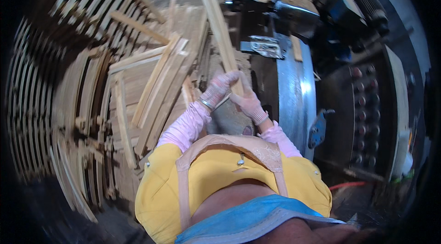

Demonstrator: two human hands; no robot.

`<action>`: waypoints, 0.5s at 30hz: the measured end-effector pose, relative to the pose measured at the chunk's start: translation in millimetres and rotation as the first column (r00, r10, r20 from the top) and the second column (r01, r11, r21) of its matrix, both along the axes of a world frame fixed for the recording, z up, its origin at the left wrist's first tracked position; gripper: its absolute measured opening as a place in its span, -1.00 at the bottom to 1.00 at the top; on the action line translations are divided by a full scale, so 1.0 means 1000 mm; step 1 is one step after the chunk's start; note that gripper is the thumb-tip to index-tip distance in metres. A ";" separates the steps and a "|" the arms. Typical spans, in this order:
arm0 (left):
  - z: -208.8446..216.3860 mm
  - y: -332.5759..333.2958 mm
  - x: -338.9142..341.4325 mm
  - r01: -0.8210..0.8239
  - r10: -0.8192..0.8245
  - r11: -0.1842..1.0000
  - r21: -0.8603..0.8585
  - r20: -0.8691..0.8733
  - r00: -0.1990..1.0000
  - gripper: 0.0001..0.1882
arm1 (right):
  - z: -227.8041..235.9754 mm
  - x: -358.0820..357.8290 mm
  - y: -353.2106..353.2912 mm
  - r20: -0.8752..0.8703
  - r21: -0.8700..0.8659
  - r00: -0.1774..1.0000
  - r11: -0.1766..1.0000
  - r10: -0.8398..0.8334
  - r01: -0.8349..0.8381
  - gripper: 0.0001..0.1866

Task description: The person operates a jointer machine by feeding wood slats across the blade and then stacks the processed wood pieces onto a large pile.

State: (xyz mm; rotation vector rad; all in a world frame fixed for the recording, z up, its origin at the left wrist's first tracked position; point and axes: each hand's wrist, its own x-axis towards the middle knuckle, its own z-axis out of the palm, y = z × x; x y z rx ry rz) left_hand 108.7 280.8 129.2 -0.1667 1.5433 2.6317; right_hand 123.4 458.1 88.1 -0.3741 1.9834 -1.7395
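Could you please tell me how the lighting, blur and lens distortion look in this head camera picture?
Head view: strong fisheye bending, so the stacked wooden slats at the left curve and smear with motion blur; black vignette fills the corners; glare streaks the metal drum; the left hand and right hand gripping the wooden strip are fairly sharp and evenly lit.

A dim workshop holds loose stacks of pale wooden slats (151,88) across the left, a dark machine (294,19) with a curved metal guard (294,92) ahead, and a panel of round buttons (363,106) at right.
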 end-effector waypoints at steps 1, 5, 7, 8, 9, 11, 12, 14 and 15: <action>-0.005 0.017 -0.004 0.155 -0.156 0.988 0.011 0.027 0.987 -0.30 | -0.003 0.016 0.020 0.085 0.094 0.980 0.981 -0.179 0.171 -0.01; -0.032 0.040 0.010 0.366 -0.365 0.861 -0.353 0.072 0.928 -0.23 | 0.000 0.098 0.128 -0.374 0.396 0.816 0.720 -0.440 0.570 -0.06; -0.047 0.023 0.019 0.386 -0.333 0.816 -0.429 0.197 0.922 -0.22 | 0.004 0.148 0.165 -0.326 0.731 0.810 0.413 -0.487 0.543 -0.13; -0.054 0.012 0.023 0.393 -0.309 0.791 -0.468 0.250 0.918 -0.21 | 0.004 0.166 0.178 -0.296 0.860 0.819 0.236 -0.491 0.452 -0.17; -0.060 0.003 0.027 0.397 -0.284 0.768 -0.503 0.287 0.915 -0.23 | 0.002 0.175 0.185 -0.369 0.854 0.813 0.181 -0.451 0.488 -0.20; -0.069 -0.009 0.033 0.331 -0.190 0.762 -0.556 0.297 0.936 -0.27 | -0.007 0.169 0.190 -0.476 0.846 0.806 0.068 -0.351 0.529 -0.26; -0.070 -0.013 0.035 0.302 -0.165 0.726 -0.618 0.270 0.949 -0.28 | -0.013 0.149 0.191 -0.532 0.796 0.768 0.099 -0.357 0.597 -0.29; -0.068 -0.015 0.038 0.268 -0.086 0.654 -0.708 0.282 0.955 -0.31 | -0.028 0.080 0.192 -0.631 0.706 0.689 0.104 -0.357 0.700 -0.36; -0.064 -0.016 0.038 0.250 -0.084 0.660 -0.708 0.261 0.962 -0.29 | -0.037 0.040 0.189 -0.689 0.663 0.635 0.050 -0.350 0.747 -0.39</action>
